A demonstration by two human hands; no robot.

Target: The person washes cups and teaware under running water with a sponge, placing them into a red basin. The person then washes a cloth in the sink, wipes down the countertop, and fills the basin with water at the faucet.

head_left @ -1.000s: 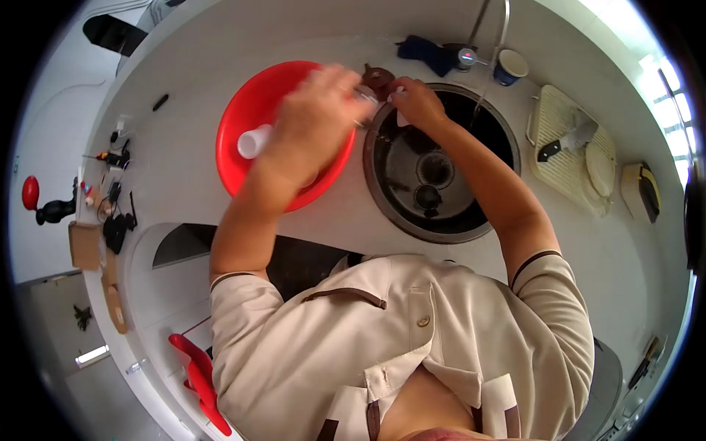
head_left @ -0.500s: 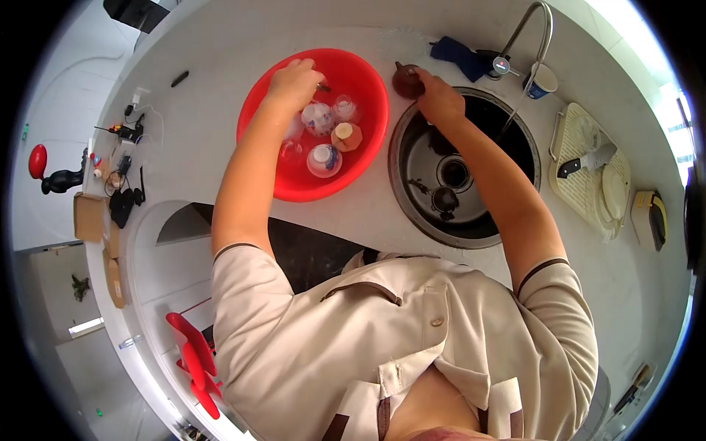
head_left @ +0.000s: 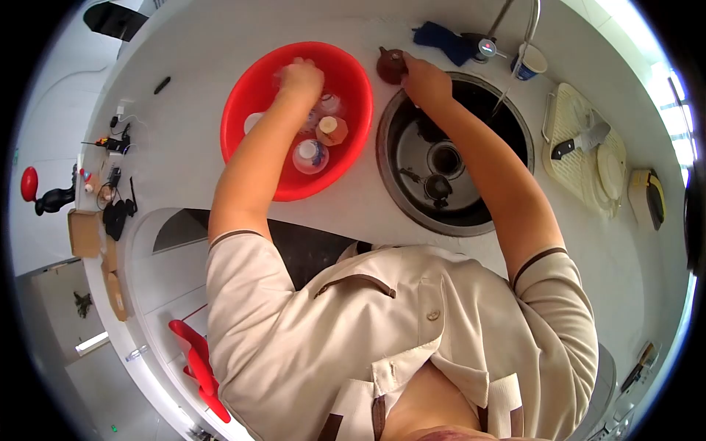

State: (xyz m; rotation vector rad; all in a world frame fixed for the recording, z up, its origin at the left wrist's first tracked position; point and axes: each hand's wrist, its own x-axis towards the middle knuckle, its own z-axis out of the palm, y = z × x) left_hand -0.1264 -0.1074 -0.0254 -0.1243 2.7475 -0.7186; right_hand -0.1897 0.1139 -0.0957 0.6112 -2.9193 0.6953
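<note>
My left hand [head_left: 301,79] is inside the red basin [head_left: 359,132], fingers curled downward near its far side. Whatever the fingers hold is hidden; a clear, glassy shape shows faintly beside them. Around it in the basin lie several small vessels, among them a white cup with a blue pattern [head_left: 310,156] and a pinkish angular vessel with a pale round top [head_left: 332,131]. At the far left rim of the sink, my right hand [head_left: 428,84] grips a small brown teapot [head_left: 391,66] by its near right side.
The round sink [head_left: 401,198] has a drain and a dark strainer [head_left: 437,189]; water runs from the tap [head_left: 531,29]. Behind it lie a blue cloth [head_left: 445,42] and a white-blue tub [head_left: 531,62]. On the right, a knife [head_left: 581,140] rests on a cream drying rack [head_left: 570,173].
My left hand has shifted within the basin, and the small dark thing at its fingertips no longer shows. My right hand stays on the teapot. The whole view has shifted slightly.
</note>
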